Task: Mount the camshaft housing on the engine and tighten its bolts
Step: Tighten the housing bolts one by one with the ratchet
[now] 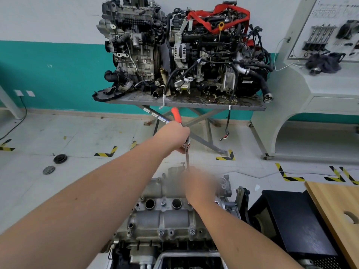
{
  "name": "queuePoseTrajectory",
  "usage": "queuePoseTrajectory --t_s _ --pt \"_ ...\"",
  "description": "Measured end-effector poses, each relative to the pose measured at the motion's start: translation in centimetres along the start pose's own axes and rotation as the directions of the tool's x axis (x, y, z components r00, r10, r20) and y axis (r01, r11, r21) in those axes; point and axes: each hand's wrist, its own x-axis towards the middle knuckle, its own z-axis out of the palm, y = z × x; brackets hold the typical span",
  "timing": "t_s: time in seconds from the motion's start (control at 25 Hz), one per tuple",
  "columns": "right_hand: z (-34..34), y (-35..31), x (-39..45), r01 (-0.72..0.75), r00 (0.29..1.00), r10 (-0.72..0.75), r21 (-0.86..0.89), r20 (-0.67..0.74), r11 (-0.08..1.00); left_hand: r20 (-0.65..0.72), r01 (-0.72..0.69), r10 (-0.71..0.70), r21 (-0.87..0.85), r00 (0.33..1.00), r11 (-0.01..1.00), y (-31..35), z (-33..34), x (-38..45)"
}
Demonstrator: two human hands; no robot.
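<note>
- Head view: pale floor tiles (81, 133) with yellow-and-black corner markings run back to a wall painted white above and teal below.
- Against that wall a grey metal bench (186, 103) on crossed legs carries two complete engines side by side, the right-hand one (215, 55) draped with a red strap (219, 18).
- At far right stands a white training console (318, 78) with parts mounted on its panel.
- Two round dark caps (60, 158) lie on the floor at left.
- At lower right sit a black box (295, 220) and the edge of a wooden board (336, 210).
- Low in the middle, the camshaft housing (165, 208) sits on top of the engine (155, 249), with bolt heads along its near edge and two round openings on top.
- The left hand (175, 137) is wrapped around a ratchet wrench (181, 131) with an orange handle, held above the housing's far end.
- A thin steel extension (187, 158) drops from the ratchet head toward the housing.
- The right hand (198, 186), blurred, closes around the lower end of the extension at the far end of the housing.
- One bolt (182, 163) stands raised just left of the extension.
</note>
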Motion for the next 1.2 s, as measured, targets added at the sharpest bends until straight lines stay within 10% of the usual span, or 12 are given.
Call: queuePoseTrajectory --t_s 0.08,0.16,0.28,0.36,0.48,0.64,0.8,0.92,1.2 --pt "0.1 0.0 0.0 0.0 1.0 0.0 0.0 0.0 1.0 0.029 -0.145 0.147 0.431 0.989 0.891 1.4 0.0 0.1" --pt "0.2 0.1 0.0 0.0 1.0 0.0 -0.005 -0.002 1.0 0.138 -0.293 0.301 0.774 0.944 0.562 1.8 1.6 -0.6" --pt "0.1 0.2 0.1 -0.021 1.0 0.021 0.001 0.002 1.0 0.31 -0.484 0.607 0.864 0.732 0.143 -0.1 4.1 -2.2" --pt "0.2 0.1 0.0 -0.024 1.0 0.025 0.015 -0.017 1.0 0.291 -0.523 0.781 0.85 0.553 0.054 -2.1 4.0 -2.6" --pt "0.2 0.1 -0.2 -0.112 0.993 0.114 0.186 -0.003 0.976 -0.031 -0.628 0.892 0.699 0.452 0.342 -5.2 4.1 -2.5" --pt "-0.2 0.1 -0.1 0.008 1.0 -0.008 0.019 -0.004 1.0 -0.209 -0.697 0.706 0.125 0.677 0.706 -7.6 5.4 -3.3" --pt "-0.3 0.1 -0.1 0.012 1.0 -0.012 -0.031 0.019 0.999 -0.306 -0.518 0.422 -0.401 0.853 0.756 -7.2 6.8 -4.3" --pt "-0.1 0.1 0.0 0.006 1.0 -0.006 -0.026 0.011 1.0 -0.154 -0.128 0.001 -0.813 0.988 0.568 -5.9 6.7 -3.9" --pt "0.7 0.3 0.2 0.002 1.0 -0.002 0.003 -0.026 1.0 0.063 0.053 -0.036 -0.304 0.997 0.951 -2.1 1.1 -1.9"
